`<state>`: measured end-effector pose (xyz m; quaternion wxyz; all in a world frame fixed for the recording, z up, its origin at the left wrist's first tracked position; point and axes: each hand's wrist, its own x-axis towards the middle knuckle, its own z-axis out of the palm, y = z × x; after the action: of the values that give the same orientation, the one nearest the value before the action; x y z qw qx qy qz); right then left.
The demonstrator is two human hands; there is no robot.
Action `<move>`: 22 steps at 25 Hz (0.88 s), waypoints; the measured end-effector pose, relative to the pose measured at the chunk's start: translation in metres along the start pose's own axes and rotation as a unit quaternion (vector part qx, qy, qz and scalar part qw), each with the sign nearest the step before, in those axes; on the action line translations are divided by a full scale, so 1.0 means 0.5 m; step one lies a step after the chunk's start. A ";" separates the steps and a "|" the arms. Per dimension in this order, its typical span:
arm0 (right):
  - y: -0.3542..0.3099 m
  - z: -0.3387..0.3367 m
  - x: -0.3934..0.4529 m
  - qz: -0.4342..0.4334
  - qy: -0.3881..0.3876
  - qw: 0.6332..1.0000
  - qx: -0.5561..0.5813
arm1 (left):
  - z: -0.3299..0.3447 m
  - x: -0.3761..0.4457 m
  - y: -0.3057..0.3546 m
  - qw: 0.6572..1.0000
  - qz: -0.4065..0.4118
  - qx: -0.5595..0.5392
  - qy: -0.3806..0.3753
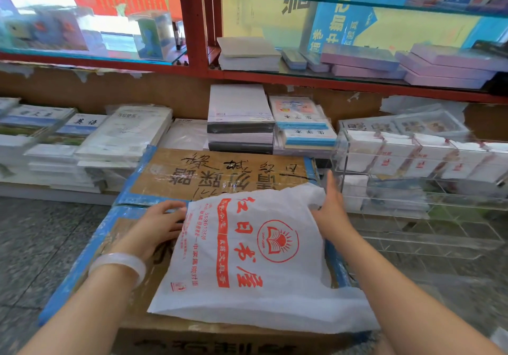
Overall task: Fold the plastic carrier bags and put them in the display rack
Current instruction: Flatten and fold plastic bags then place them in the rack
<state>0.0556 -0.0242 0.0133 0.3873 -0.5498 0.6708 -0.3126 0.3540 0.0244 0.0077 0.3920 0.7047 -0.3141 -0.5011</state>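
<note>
A white plastic carrier bag (255, 261) with red print and a round red logo lies spread on a cardboard box (209, 178) bound with blue tape. My left hand (158, 224) holds the bag's upper left edge, fingers curled at it. My right hand (331, 206) grips the crumpled upper right corner near the handle. To the right stands a clear acrylic display rack (428, 209); its top row of compartments holds several folded white bags (393, 151) with red print.
Stacks of exercise books and paper packs (239, 118) lie behind the box. A red-framed glass shelf (192, 24) with purple boxes and stationery runs above. Grey stone floor shows at the left and lower right. The rack's lower compartments look mostly bare.
</note>
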 end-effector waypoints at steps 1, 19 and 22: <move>0.002 0.005 0.008 -0.033 0.011 0.999 -0.017 | 0.011 -0.005 0.007 1.000 0.000 0.007 -0.010; 0.008 -0.019 0.013 0.124 -0.032 0.980 0.151 | -0.004 0.006 0.016 0.985 -0.095 -0.145 0.014; 0.009 0.010 0.014 0.070 -0.006 0.996 0.046 | -0.005 0.000 0.009 0.992 -0.092 -0.084 -0.026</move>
<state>0.0571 -0.0300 0.0057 0.4370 -0.4849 0.6905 -0.3117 0.3561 0.0228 0.0121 0.3935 0.6818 -0.2153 -0.5779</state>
